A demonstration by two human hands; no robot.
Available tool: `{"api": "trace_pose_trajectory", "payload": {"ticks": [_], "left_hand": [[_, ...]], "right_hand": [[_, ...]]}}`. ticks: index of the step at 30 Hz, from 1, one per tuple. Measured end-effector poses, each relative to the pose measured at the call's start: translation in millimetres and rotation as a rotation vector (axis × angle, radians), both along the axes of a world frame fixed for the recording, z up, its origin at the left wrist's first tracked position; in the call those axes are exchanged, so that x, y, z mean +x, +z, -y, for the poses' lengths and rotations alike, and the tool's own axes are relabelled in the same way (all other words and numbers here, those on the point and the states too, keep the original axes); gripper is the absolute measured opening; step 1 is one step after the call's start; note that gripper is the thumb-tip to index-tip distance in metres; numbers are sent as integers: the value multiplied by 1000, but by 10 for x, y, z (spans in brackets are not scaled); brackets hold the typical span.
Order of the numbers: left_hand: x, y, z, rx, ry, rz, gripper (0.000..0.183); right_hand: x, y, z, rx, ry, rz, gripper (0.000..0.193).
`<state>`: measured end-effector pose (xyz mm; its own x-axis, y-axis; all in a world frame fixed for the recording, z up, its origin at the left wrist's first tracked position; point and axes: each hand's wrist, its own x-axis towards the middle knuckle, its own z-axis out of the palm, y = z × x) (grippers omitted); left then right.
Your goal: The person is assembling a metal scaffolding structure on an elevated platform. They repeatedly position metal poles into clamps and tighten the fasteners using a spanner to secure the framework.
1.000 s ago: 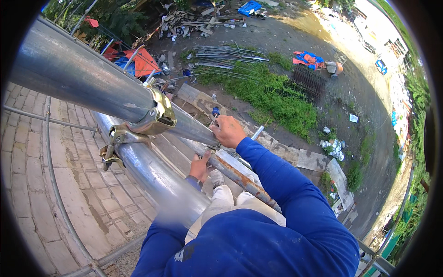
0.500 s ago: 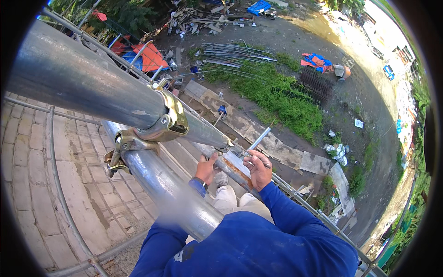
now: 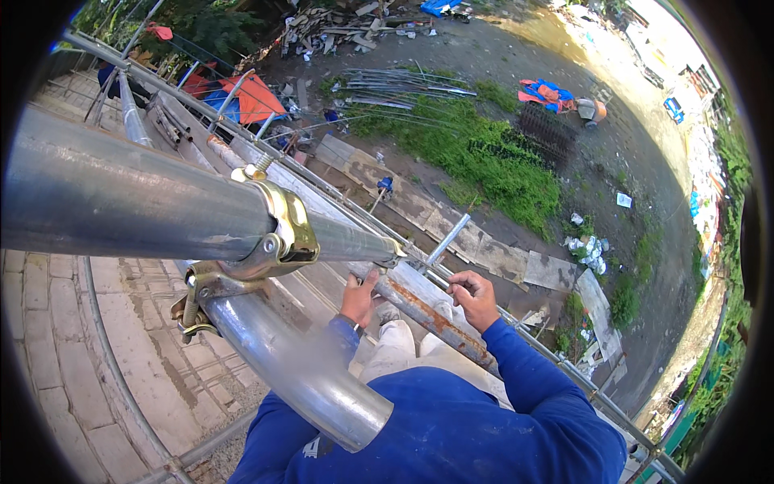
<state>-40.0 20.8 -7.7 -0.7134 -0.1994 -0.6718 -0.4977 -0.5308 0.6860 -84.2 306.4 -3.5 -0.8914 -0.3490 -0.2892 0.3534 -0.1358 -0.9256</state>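
On my feed, the left hand (image 3: 357,298) is curled at the far end of the rusty pipe (image 3: 435,319), thumb against it; I can't tell whether the fingers close around it. That pipe slants between the hands, back toward the lap. I see the right hand (image 3: 474,297) apart from it, on its right, fingers curled in; I can't make out whether they pinch something small.

Just beyond the left thumb, a metal fitting (image 3: 393,256) sits at the end of the long pipe (image 3: 137,189). Left of that hand, a brass clamp (image 3: 294,226) already joins the long pipe to the thick pipe (image 3: 306,363), with neither hand on it. Whether anything is left to tighten there or at the fitting, I can't judge.
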Motion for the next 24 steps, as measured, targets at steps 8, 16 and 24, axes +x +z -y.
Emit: {"api": "trace_pose_trajectory", "payload": {"ticks": [8,16,24], "left_hand": [[-40,-433,77,-15,58,93,49],[65,-721,136,110,78,28,57],[6,-509,115,141,34,42,57]], "right_hand": [[-125,-410,-76,250,257,17,24],[-103,-694,80,637,396,-176,23],[-146,-861,135,669,360,-362,24]]}}
